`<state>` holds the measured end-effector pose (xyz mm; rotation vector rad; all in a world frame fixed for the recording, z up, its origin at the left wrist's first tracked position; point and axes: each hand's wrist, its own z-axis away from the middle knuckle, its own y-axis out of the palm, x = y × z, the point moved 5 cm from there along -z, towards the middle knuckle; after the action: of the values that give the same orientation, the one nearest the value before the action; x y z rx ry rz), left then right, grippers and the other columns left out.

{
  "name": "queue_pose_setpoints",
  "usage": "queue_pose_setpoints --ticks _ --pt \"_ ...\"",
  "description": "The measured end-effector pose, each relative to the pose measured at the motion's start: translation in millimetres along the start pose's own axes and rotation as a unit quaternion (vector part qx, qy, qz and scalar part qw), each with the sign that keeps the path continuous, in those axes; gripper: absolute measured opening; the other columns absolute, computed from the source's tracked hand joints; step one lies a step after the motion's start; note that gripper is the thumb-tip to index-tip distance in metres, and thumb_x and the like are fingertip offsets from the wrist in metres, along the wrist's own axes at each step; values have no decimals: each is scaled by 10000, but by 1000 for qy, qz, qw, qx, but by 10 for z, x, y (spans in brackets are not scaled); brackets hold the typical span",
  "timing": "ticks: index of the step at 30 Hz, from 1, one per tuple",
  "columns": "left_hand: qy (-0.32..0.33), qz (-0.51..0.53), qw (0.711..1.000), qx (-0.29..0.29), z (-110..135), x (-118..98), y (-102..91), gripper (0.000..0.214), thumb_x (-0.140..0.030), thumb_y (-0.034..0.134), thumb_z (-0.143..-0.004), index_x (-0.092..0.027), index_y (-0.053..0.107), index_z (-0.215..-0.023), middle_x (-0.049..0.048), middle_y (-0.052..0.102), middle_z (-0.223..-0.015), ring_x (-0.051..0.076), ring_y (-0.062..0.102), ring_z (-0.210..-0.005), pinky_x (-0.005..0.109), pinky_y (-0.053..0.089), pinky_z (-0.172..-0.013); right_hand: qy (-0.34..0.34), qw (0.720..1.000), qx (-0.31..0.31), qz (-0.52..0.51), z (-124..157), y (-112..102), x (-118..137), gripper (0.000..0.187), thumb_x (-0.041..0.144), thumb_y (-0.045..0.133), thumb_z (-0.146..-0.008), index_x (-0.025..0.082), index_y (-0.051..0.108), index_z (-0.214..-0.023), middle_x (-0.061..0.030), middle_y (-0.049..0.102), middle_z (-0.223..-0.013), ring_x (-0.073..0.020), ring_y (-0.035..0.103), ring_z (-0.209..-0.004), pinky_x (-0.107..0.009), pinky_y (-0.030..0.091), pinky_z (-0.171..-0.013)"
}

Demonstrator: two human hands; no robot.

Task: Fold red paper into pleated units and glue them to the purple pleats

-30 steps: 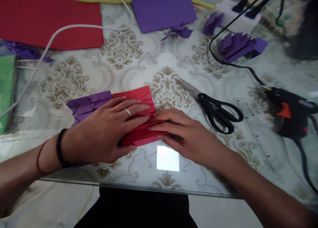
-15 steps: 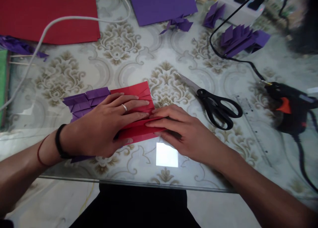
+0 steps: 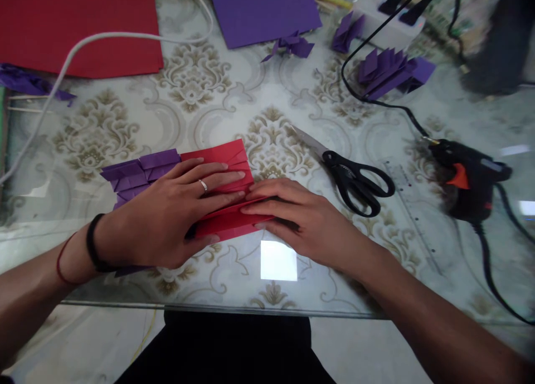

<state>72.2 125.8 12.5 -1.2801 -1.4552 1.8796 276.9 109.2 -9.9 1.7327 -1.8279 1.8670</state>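
Note:
A creased sheet of red paper point(image 3: 217, 152) lies on the glass tabletop in front of me. My left hand point(image 3: 169, 211) rests over it, fingers stretched out and pressing it flat. At its right side, my right hand point(image 3: 298, 219) pinches a raised fold of the same sheet between thumb and fingers. Folded purple paper point(image 3: 142, 169) with pleats sits to the left, partly under my left hand and forearm. Where the purple and red papers meet is hidden by that hand.
Black-handled scissors point(image 3: 355, 178) and a clear ruler point(image 3: 416, 219) lie to the right, then a glue gun point(image 3: 470, 178) with its cable. Behind are red sheets point(image 3: 83, 27), a purple sheet point(image 3: 267, 10), folded purple pieces point(image 3: 390, 72), a white cable point(image 3: 112, 35) and a white power block point(image 3: 387, 24).
The whole view has shifted slightly, so things at the right appear further left. Both hands keep the same hold on the red paper.

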Motion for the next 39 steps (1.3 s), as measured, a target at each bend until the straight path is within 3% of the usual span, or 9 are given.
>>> queue_pose_setpoints --ticks 10,14,16,18,20,22,25,31,39 --pt "1 15 1000 -14 5 4 12 619 -333 706 -947 -254 530 -1536 96 494 -1667 329 425 -1557 574 254 -1325 3 1000 10 11 -19 -4 14 197 216 615 -1061 224 746 -1207 -102 731 -1258 -246 678 -1239 -473 569 -1083" --pt "2 63 998 -32 0 0 -41 631 -493 709 -966 -260 540 -1527 100 526 -1640 338 461 -1527 584 263 -1319 -3 999 -1 39 -11 -19 72 213 187 618 -1049 211 741 -1222 -130 688 -1332 -266 648 -1280 -490 563 -1091" --pt "-18 98 993 -58 -7 17 -91 454 -484 655 -1011 -221 653 -1381 110 593 -1561 321 539 -1451 550 346 -1282 2 996 -17 86 -4 -43 122 196 191 632 -1040 207 756 -1190 -150 658 -1364 -290 634 -1273 -506 574 -1060" --pt "-52 115 988 -91 -12 48 -136 240 -369 591 -1054 -191 726 -1142 115 659 -1437 288 610 -1350 498 446 -1207 10 988 -44 149 8 -72 184 170 198 663 -1022 202 772 -1152 -157 664 -1311 -304 639 -1187 -503 594 -985" --pt "-71 116 985 -106 -17 66 -150 210 -278 562 -1055 -181 714 -948 115 680 -1341 274 635 -1287 469 496 -1144 8 978 -69 198 25 -85 250 159 163 692 -996 176 777 -1130 -148 696 -1183 -286 639 -1058 -466 601 -907" --pt "-71 116 985 -104 -24 69 -139 239 -227 543 -1050 -180 695 -872 112 672 -1315 270 628 -1279 467 497 -1131 -12 973 -78 216 43 -71 308 148 106 694 -981 148 775 -1097 -116 719 -1034 -253 633 -947 -412 590 -838" --pt "-68 118 985 -102 -28 76 -117 259 -202 515 -1058 -184 697 -875 109 651 -1308 261 604 -1292 474 490 -1132 -47 974 -74 207 74 -41 339 161 50 654 -989 143 768 -1054 -78 738 -926 -226 647 -880 -375 568 -789" --pt "-70 101 987 -104 -36 63 -134 289 -173 485 -1061 -185 635 -814 105 620 -1288 287 557 -1316 524 466 -1171 -74 974 -50 209 98 -27 302 228 35 619 -991 115 757 -1153 -129 783 -1071 -268 698 -1007 -418 591 -869" --pt "-80 69 988 -111 -50 81 -62 255 -178 498 -1045 -180 630 -827 144 612 -1307 344 518 -1354 621 459 -1172 -108 951 -53 283 -16 23 344 241 45 571 -1017 163 782 -1018 -76 780 -902 -235 700 -864 -387 582 -739"
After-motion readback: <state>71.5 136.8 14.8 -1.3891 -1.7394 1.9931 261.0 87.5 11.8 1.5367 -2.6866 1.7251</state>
